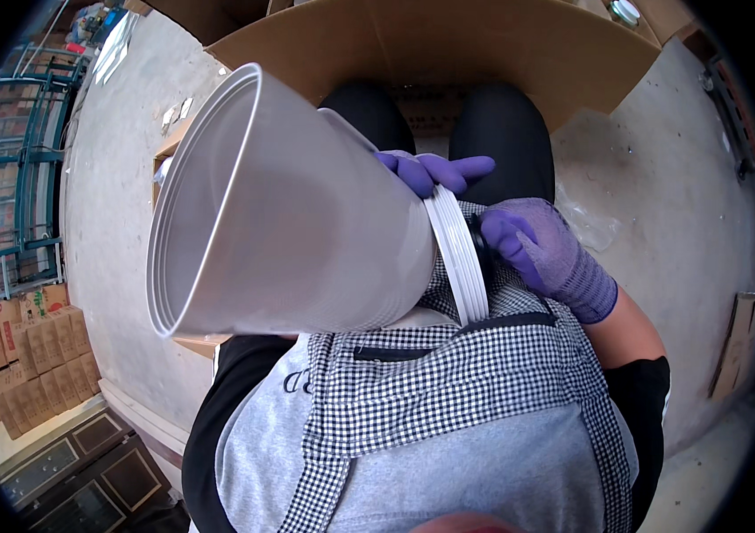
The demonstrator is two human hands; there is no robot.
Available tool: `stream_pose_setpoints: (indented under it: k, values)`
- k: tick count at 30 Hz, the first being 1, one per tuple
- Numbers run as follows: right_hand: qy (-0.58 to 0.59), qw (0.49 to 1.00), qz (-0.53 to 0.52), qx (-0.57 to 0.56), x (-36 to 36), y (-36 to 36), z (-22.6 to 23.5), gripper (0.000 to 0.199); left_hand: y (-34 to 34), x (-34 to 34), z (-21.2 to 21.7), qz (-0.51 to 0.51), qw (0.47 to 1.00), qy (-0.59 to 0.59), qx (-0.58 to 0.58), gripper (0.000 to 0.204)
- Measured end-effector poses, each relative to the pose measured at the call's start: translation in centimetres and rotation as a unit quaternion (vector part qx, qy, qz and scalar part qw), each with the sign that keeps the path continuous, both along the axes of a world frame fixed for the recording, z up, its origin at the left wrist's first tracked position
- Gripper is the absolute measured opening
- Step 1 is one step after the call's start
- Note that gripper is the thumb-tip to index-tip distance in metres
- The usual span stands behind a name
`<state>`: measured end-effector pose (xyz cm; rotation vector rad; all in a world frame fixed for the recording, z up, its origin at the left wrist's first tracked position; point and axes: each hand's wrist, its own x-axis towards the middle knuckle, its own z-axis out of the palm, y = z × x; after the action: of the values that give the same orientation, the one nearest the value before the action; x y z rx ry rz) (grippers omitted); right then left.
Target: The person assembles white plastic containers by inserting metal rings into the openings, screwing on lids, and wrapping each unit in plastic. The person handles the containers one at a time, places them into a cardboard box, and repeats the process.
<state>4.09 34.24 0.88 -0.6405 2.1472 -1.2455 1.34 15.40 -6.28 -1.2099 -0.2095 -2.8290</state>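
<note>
A large light grey plastic tub (333, 222), tapered like a bucket or pot, lies tilted across my lap with its wide mouth toward the left. At its narrow end on the right is a white ridged round piece (459, 258). My left hand (431, 171), in a purple glove, grips the tub's far side near that end; its arm is hidden behind the tub. My right hand (548, 249), also gloved in purple, is closed with curled fingers beside a dark part (482, 244) just past the white piece. What its fingers hold is hidden.
An open cardboard box (449, 53) stands just beyond my knees, and another box (164, 164) is partly hidden behind the tub. Stacked cartons (31, 355) and teal metal racks (35, 169) are at the left. Clear plastic film (592, 222) lies on the floor at the right.
</note>
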Motion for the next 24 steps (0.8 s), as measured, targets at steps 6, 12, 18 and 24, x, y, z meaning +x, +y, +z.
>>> stream_pose_setpoints:
  k: [6, 12, 18, 24]
  values:
    - [0.139, 0.978, -0.070, -0.142, 1.8, -0.9, -0.7, 0.073, 0.6, 0.2, 0.2, 0.020, 0.999, 0.005, 0.026, 0.086]
    - [0.159, 0.973, -0.129, -0.108, 2.5, -1.0, -0.4, 0.057, 0.3, -0.1, 1.0, 0.012, 0.999, 0.025, 0.015, 0.082]
    - [0.089, 0.993, -0.073, -0.028, 1.1, -1.3, 0.0, 0.057, 1.3, -0.7, -0.7, -0.015, 0.997, 0.040, 0.062, 0.072]
    - [0.134, 0.975, -0.130, -0.118, 1.9, -2.1, -0.8, 0.062, -0.4, -2.4, -2.9, -0.017, 0.998, 0.052, 0.018, 0.056]
